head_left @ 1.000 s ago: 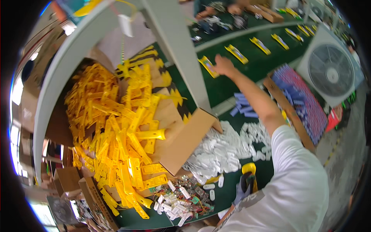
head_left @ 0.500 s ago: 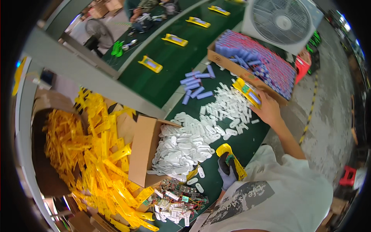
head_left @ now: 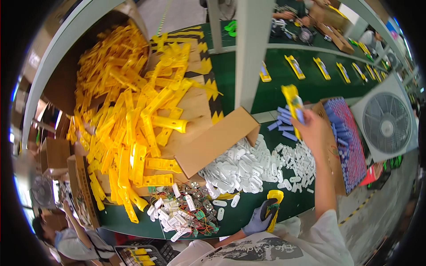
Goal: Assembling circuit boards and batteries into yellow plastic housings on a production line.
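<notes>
My left hand (head_left: 257, 220), in a grey glove with dark fingertips, is closed round a yellow plastic housing (head_left: 276, 196) close to my body. A bit of green circuit board shows in that housing beside the fingers. Farther out, my bare right hand (head_left: 311, 131) grips a second yellow housing (head_left: 290, 94) with a purple-blue cylindrical battery (head_left: 300, 116) in it. It is raised over loose batteries (head_left: 284, 119) at the belt's near edge. Small white plastic parts (head_left: 298, 166) and larger white oval covers (head_left: 239, 170) lie between the hands and a tipped carton (head_left: 217, 144).
Yellow housings (head_left: 142, 119) are heaped at the left. Wired circuit boards (head_left: 199, 208) lie in front of them. Filled housings (head_left: 294, 66) line the green conveyor (head_left: 277, 84) beyond a grey post (head_left: 251, 57). At right stand a battery box (head_left: 339, 170) and a fan (head_left: 387, 126).
My view has swung left. The right hand has carried its housing from above the small white parts toward the conveyor. My left hand still holds its housing near my body.
</notes>
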The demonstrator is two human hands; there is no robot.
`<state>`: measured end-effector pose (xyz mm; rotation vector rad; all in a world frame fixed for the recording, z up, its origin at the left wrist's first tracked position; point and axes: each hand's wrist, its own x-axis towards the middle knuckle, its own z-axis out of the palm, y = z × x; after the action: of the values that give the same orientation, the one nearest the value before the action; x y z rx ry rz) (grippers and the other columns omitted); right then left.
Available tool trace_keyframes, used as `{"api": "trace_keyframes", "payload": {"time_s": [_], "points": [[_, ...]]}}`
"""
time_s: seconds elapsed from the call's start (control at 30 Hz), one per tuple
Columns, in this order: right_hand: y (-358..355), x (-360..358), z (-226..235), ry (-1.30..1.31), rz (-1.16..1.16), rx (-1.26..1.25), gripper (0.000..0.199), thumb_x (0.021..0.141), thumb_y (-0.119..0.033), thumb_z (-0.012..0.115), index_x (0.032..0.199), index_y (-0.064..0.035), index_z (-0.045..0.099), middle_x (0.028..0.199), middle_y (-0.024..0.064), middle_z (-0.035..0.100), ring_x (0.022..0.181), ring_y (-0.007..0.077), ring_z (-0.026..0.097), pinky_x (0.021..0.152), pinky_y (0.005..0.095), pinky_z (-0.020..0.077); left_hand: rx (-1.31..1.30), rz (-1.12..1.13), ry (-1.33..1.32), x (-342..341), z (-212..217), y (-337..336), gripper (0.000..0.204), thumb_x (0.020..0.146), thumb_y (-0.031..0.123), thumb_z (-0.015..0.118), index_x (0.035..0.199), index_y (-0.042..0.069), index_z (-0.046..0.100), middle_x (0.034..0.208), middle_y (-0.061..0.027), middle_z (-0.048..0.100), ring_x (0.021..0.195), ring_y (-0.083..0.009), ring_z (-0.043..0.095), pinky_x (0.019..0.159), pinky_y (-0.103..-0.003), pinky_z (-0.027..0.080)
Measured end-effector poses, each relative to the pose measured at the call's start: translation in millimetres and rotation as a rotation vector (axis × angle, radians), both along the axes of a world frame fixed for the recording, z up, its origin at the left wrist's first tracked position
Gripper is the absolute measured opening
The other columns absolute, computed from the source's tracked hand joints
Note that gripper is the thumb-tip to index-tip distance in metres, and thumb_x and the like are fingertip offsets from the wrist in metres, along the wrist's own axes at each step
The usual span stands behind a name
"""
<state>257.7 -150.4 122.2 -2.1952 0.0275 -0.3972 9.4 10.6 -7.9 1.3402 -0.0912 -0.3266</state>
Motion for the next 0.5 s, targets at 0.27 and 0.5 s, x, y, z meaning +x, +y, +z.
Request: {"api": "trace_keyframes", "payload": {"time_s": [0.27,0.5], "points": [[142,236,-38,0.257,0.271,-0.533,0.055,0.068,-0.06,0.072,0.073,-0.005,0.071,0.072,0.0133,0.068,0.07,0.0315,0.067,0.063,0.0396,0.0508,0.107,-0.037,-0.07,6,10,-8,0.035,0.095,0.017,0.054,0.127,0.005,0.047,0.106,-0.0166,0.063,0.094,-0.0231,0.065,0.085,-0.033,0.049],[184,261,-91,0.302,0.254,-0.535,0.06,0.065,-0.064,0.071,0.063,-0.0033,0.067,0.07,0.0123,0.068,0.068,0.0262,0.067,0.063,0.0368,0.05,-0.006,-0.409,0.088,15,7,6,0.039,0.1,0.023,0.044,0.133,0.003,0.044,0.116,-0.0108,0.06,0.098,-0.0158,0.059,0.085,-0.026,0.049]]}}
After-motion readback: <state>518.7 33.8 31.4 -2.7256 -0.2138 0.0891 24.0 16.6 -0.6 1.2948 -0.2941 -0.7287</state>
